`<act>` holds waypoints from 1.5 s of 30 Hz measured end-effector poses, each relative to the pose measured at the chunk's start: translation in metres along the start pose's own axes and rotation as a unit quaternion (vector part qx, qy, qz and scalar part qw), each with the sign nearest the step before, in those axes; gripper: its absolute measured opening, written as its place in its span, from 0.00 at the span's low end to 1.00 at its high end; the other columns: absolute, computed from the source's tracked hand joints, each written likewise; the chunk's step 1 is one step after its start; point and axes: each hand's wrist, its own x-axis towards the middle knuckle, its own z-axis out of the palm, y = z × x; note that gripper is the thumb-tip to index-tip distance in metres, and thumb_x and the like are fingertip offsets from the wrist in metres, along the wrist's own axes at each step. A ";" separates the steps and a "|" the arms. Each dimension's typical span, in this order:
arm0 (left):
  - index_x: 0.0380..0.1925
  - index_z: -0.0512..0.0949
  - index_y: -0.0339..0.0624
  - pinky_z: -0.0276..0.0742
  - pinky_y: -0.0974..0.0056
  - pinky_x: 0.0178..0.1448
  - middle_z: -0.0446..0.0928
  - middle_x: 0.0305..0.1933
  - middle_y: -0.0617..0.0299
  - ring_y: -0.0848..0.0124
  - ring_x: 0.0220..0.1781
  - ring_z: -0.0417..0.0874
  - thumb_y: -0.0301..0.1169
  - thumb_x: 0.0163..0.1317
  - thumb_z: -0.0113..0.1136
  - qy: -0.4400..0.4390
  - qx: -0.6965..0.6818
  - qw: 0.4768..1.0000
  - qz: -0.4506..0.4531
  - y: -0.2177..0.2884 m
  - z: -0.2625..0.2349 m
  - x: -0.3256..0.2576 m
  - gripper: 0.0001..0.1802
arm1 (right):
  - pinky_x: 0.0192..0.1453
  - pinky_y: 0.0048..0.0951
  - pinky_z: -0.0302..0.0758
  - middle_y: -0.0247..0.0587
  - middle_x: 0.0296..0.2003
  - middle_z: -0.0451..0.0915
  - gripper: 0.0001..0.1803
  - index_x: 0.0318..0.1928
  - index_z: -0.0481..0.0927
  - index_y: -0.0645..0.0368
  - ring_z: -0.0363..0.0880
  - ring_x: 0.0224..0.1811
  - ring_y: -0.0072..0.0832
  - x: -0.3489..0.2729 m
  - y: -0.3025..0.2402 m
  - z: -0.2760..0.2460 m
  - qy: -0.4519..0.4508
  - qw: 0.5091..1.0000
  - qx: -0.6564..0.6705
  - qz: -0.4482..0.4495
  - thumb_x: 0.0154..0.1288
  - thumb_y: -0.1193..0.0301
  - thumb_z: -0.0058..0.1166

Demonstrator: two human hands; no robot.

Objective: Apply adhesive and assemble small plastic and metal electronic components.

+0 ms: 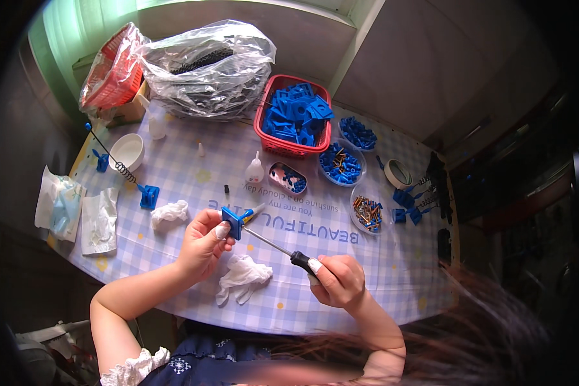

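1. While L hand [202, 249] pinched blue sq. part [233, 223] above table [315, 302], R hand [341, 281] gripped screwdriver [271, 240] by black handle; tip at part, exact contact unclear.
2. Prog.: part looked mid-assembly, no spring visible on it; spring pc. [125, 170] at L plus several spring pcs. [404, 197] near R edge looked approx. done.
3. Remaining: many blue plates [296, 112] in red basket [259, 128], screws [368, 213] in clear tub.
4. Crumpled wht. glove [244, 278] lay near L forearm, poss. minor obstruction.

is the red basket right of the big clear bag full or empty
Full; the red basket holds blue pieces heaped to about its rim.
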 end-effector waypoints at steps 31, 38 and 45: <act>0.29 0.66 0.39 0.72 0.73 0.26 0.73 0.27 0.60 0.77 0.24 0.74 0.25 0.54 0.52 -0.021 0.155 0.985 0.075 0.005 -0.004 0.000 0.05 | 0.29 0.21 0.67 0.34 0.33 0.66 0.13 0.34 0.76 0.52 0.65 0.33 0.26 -0.006 -0.005 0.002 -0.032 0.991 -0.108 -0.065 0.44 0.76 0.55; 0.29 0.67 0.40 0.71 0.74 0.26 0.73 0.27 0.60 0.77 0.24 0.74 0.25 0.54 0.52 -0.029 0.115 0.991 0.055 0.005 -0.005 0.000 0.05 | 0.24 0.24 0.69 0.38 0.33 0.69 0.14 0.33 0.73 0.56 0.71 0.27 0.28 -0.010 -0.008 0.006 -0.015 0.997 0.032 0.069 0.41 0.75 0.59; 0.29 0.66 0.42 0.70 0.73 0.26 0.72 0.27 0.61 0.76 0.23 0.74 0.24 0.53 0.52 -0.032 0.103 0.991 0.073 0.005 -0.007 0.001 0.06 | 0.25 0.25 0.70 0.47 0.35 0.68 0.22 0.39 0.60 0.59 0.72 0.28 0.31 -0.013 -0.005 0.006 -0.042 0.951 0.208 0.225 0.44 0.76 0.58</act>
